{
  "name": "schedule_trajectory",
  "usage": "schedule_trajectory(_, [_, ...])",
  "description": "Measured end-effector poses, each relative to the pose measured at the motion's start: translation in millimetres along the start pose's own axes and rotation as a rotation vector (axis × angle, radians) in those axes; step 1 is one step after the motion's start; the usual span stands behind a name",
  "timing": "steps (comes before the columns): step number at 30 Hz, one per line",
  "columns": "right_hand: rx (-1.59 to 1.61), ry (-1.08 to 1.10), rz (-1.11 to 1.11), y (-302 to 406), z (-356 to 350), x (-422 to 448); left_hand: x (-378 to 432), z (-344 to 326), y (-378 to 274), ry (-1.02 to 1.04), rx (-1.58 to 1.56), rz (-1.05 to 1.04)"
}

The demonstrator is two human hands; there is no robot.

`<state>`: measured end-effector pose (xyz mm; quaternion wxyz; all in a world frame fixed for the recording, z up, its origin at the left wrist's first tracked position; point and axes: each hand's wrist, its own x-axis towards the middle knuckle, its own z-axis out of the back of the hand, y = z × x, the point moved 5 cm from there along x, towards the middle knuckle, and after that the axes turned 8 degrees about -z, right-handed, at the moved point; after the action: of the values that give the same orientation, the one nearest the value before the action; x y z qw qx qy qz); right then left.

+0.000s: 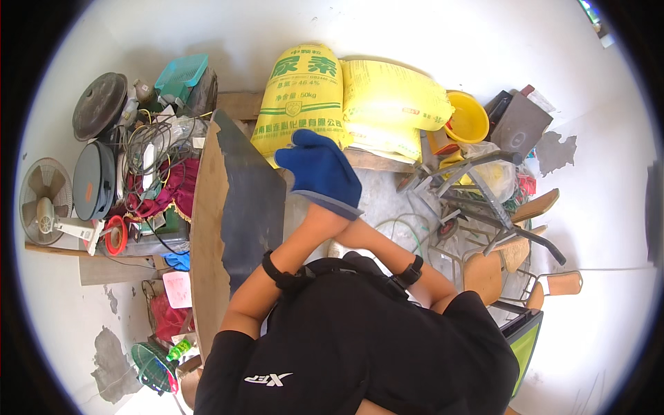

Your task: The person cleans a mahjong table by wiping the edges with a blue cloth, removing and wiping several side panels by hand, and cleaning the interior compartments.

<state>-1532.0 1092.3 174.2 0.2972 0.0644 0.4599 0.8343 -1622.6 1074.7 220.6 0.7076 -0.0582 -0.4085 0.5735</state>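
Observation:
A blue cloth mitt or glove (pixel 327 171) with a grey cuff is raised in front of me. My left hand (pixel 326 219) goes into or behind its cuff, so my fingers are covered. Close against the left wrist is my right hand (pixel 346 234), mostly hidden beneath the left hand and the cuff. What its fingers touch cannot be made out. Each forearm has a black band around it. Beyond the mitt stands an upright yellow fertilizer sack (pixel 301 104).
On my left runs a wooden table (pixel 207 207) with a torn dark covering (pixel 251 207). A fan (pixel 46 202) and tangled cables (pixel 150 145) lie past it. More yellow sacks (pixel 389 104) and a yellow basin (pixel 467 116) are ahead. Metal-framed chairs (pixel 482 270) crowd my right.

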Motion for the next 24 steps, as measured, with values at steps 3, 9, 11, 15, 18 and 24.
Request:
schedule_trajectory(3, [0.014,-0.387,0.104,-9,22,10,23,22,-18,-0.015,-0.163,0.105])
schedule_trajectory(9, [0.154,-0.684,0.156,30,78,22,14,32,-35,-0.141,-0.134,-0.001])
schedule_trajectory(11, [0.12,-0.797,0.271,37,90,17,11,36,-45,-0.006,-0.154,0.004])
schedule_trajectory(15, [0.58,-0.835,0.402,59,106,21,-8,56,-54,0.171,-0.179,-0.086])
schedule_trajectory(18, [0.026,-0.874,0.549,100,128,13,-6,80,-56,-0.067,-0.14,-0.026])
schedule_trajectory(24, [0.216,-0.831,0.477,92,111,21,7,81,-54,-0.113,-0.194,-0.031])
